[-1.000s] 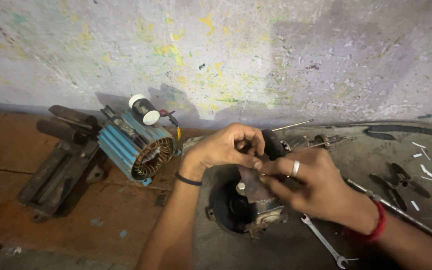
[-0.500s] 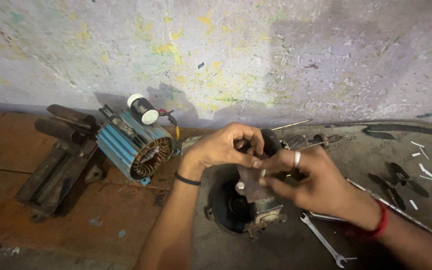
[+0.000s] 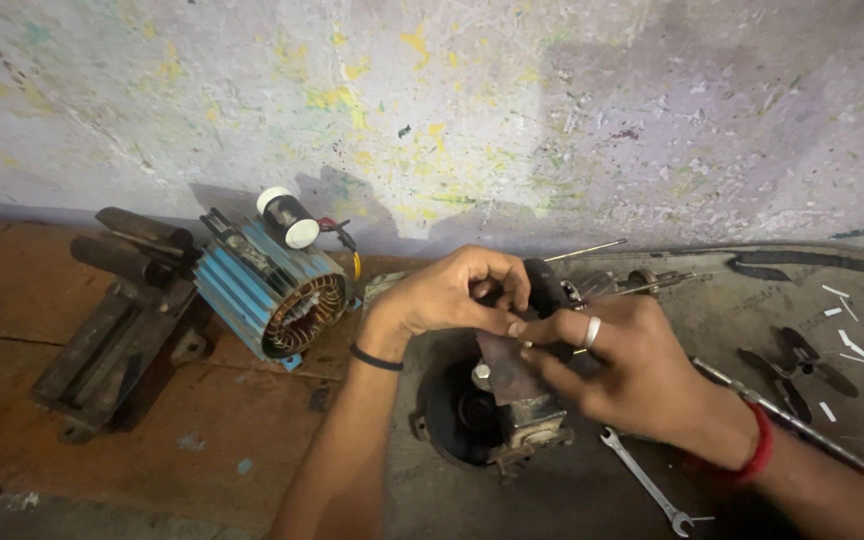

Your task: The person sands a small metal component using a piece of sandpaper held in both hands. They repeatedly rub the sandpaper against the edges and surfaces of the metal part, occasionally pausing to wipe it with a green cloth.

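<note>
Blue finned motor stator (image 3: 270, 290) lies at ten o'clock of my hands. A dark motor housing (image 3: 492, 405) sits on the floor at six o'clock beneath them. My left hand (image 3: 447, 295) and right hand (image 3: 622, 370) pinch narrowly at its black top part (image 3: 542, 285); a wrench (image 3: 647, 480) lies at five o'clock.

Dark greasy motor (image 3: 497, 415) sits on the floor, metal housing upward

Both forearms are bare, with no sleeves in view. The left hand (image 3: 447, 295), at the frame's centre, has a thin black band around its wrist. The right hand (image 3: 627, 375), right of centre, wears a pale ring and a red thread wristband.
</note>
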